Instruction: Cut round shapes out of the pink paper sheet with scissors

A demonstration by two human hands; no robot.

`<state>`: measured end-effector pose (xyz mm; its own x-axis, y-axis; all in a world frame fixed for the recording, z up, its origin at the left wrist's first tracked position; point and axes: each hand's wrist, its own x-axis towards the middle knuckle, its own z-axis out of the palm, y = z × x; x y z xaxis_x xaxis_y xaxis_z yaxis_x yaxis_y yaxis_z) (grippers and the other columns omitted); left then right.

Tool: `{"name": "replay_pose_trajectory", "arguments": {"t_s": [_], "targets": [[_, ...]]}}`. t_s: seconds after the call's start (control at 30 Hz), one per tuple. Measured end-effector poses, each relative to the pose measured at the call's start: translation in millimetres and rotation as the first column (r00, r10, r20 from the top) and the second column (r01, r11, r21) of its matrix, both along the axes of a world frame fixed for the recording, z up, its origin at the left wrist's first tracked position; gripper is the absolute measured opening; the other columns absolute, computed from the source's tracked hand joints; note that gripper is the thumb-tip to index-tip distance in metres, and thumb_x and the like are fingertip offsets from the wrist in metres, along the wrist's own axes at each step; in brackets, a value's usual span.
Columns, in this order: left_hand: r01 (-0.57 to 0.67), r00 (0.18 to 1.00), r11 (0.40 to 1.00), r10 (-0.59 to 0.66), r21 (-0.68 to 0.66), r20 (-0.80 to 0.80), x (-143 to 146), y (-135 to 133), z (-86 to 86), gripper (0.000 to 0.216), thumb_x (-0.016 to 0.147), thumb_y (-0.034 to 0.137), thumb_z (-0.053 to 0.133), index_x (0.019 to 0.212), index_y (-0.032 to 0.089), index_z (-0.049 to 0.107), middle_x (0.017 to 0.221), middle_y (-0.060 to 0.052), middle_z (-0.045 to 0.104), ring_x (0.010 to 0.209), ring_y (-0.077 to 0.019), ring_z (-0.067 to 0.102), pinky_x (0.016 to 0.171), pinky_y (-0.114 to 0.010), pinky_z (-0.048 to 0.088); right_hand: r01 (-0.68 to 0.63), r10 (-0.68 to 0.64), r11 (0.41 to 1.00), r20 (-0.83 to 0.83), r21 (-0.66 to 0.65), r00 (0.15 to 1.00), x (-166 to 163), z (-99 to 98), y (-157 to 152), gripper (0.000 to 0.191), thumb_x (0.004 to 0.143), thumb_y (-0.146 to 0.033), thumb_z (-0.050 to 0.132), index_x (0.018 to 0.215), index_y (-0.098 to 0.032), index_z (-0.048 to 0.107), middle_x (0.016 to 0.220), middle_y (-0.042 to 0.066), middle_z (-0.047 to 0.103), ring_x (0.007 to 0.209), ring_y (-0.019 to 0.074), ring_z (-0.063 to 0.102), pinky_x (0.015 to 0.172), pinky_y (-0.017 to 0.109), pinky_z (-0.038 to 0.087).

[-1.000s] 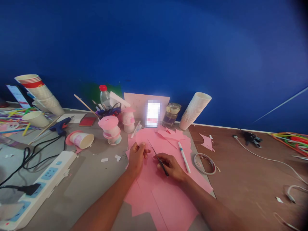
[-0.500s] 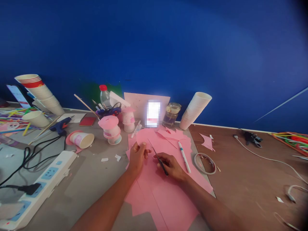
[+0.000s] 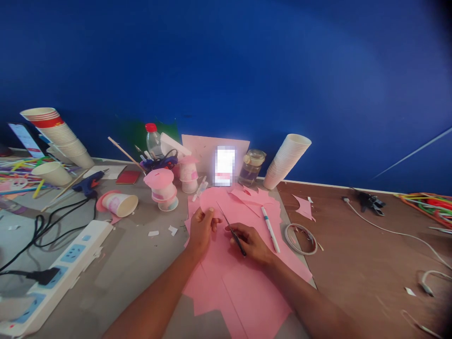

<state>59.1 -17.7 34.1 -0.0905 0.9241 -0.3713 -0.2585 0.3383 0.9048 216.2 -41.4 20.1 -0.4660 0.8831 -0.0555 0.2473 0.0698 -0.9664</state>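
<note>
My left hand (image 3: pixel 200 229) pinches a rounded pink paper piece (image 3: pixel 213 200), holding it up above the table. My right hand (image 3: pixel 251 242) is closed round small dark scissors (image 3: pixel 230 228), whose blades point up and left toward the piece's edge. Both hands hover over a spread of pink paper sheets (image 3: pixel 243 287) lying on the table. A white pen with a blue band (image 3: pixel 270 230) lies on the sheets just right of my right hand.
A tape ring (image 3: pixel 300 239) lies right of the pen. Paper cup stacks (image 3: pixel 286 161) (image 3: pixel 58 136), decorated pink cups (image 3: pixel 162 189), a glass jar (image 3: pixel 251 168), a bottle (image 3: pixel 153 140), a glue gun (image 3: pixel 88 183) and a power strip (image 3: pixel 52 278) crowd the table. Cables (image 3: pixel 395 233) run at the right.
The rounded pink piece has risen slightly in my left hand and shows more fully. The scissors and my right hand have hardly moved.
</note>
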Motion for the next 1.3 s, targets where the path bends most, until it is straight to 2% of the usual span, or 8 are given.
{"name": "replay_pose_trajectory", "arguments": {"t_s": [0.13, 0.47, 0.63, 0.83, 1.03, 1.2, 1.3], "targets": [[0.002, 1.000, 1.000, -0.002, 0.002, -0.004, -0.1, 0.0, -0.1, 0.053, 0.055, 0.061, 0.047, 0.078, 0.015, 0.036, 0.052, 0.006, 0.039, 0.050, 0.0056, 0.048, 0.059, -0.006, 0.045, -0.002, 0.002, 1.000, -0.015, -0.009, 1.000, -0.7, 1.5, -0.1, 0.036, 0.078, -0.032, 0.050, 0.104, -0.007, 0.051, 0.074, 0.005, 0.046, 0.061, 0.0078, 0.038, 0.055, 0.021, 0.032], [-0.015, 1.000, 1.000, 0.015, -0.021, 0.000, 0.6, 0.7, 5.9, 0.049, 0.057, 0.058, 0.047, 0.076, 0.014, 0.036, 0.047, 0.007, 0.036, 0.047, 0.0068, 0.046, 0.064, -0.007, 0.048, -0.004, 0.003, 0.999, -0.020, -0.035, 1.000, -2.1, 2.6, -2.1, 0.038, 0.078, -0.032, 0.050, 0.105, -0.006, 0.050, 0.071, 0.004, 0.043, 0.059, 0.0072, 0.037, 0.053, 0.021, 0.031], [-0.004, 1.000, 1.000, 0.004, -0.010, 0.010, 1.1, -1.3, 6.5, 0.048, 0.057, 0.058, 0.046, 0.074, 0.014, 0.035, 0.047, 0.007, 0.036, 0.045, 0.0090, 0.044, 0.071, -0.005, 0.052, -0.004, 0.004, 1.000, -0.011, -0.001, 1.000, -0.8, 1.3, -2.2, 0.038, 0.079, -0.033, 0.051, 0.106, -0.007, 0.051, 0.071, 0.004, 0.044, 0.059, 0.0069, 0.037, 0.053, 0.020, 0.032], [-0.009, 1.000, 1.000, 0.009, -0.003, 0.014, 1.4, -1.7, 5.7, 0.048, 0.058, 0.059, 0.046, 0.074, 0.014, 0.036, 0.047, 0.008, 0.035, 0.043, 0.0101, 0.040, 0.070, -0.006, 0.052, 0.001, -0.002, 0.999, 0.024, 0.048, 1.000, -0.3, -2.2, -0.6, 0.037, 0.079, -0.033, 0.050, 0.107, -0.008, 0.052, 0.076, 0.005, 0.047, 0.062, 0.0075, 0.040, 0.055, 0.021, 0.035], [-0.017, 1.000, 1.000, 0.017, 0.002, 0.007, 0.6, -1.1, 6.7, 0.048, 0.058, 0.058, 0.045, 0.073, 0.014, 0.034, 0.047, 0.008, 0.035, 0.041, 0.0111, 0.037, 0.073, -0.007, 0.053, 0.002, -0.003, 1.000, 0.020, 0.025, 1.000, -1.4, -1.2, -2.2, 0.038, 0.080, -0.033, 0.049, 0.107, -0.008, 0.051, 0.073, 0.004, 0.046, 0.060, 0.0074, 0.039, 0.055, 0.021, 0.035], [-0.005, 1.000, 1.000, 0.005, 0.006, -0.003, 0.4, -1.1, 5.5, 0.049, 0.057, 0.060, 0.045, 0.073, 0.014, 0.035, 0.047, 0.007, 0.034, 0.046, 0.0089, 0.044, 0.068, -0.004, 0.051, 0.005, -0.006, 1.000, 0.029, 0.024, 1.000, -2.6, 2.0, -2.6, 0.039, 0.080, -0.034, 0.049, 0.107, -0.007, 0.051, 0.073, 0.004, 0.046, 0.060, 0.0074, 0.039, 0.053, 0.021, 0.035], [-0.007, 1.000, 1.000, 0.007, 0.009, 0.002, 0.1, -1.2, 6.0, 0.050, 0.057, 0.060, 0.045, 0.071, 0.013, 0.034, 0.046, 0.007, 0.034, 0.044, 0.0097, 0.041, 0.070, -0.005, 0.052, 0.005, -0.006, 1.000, 0.039, 0.027, 0.999, -2.9, 2.1, -1.7, 0.038, 0.080, -0.033, 0.048, 0.107, -0.007, 0.051, 0.074, 0.005, 0.047, 0.060, 0.0075, 0.040, 0.054, 0.021, 0.035]]}}
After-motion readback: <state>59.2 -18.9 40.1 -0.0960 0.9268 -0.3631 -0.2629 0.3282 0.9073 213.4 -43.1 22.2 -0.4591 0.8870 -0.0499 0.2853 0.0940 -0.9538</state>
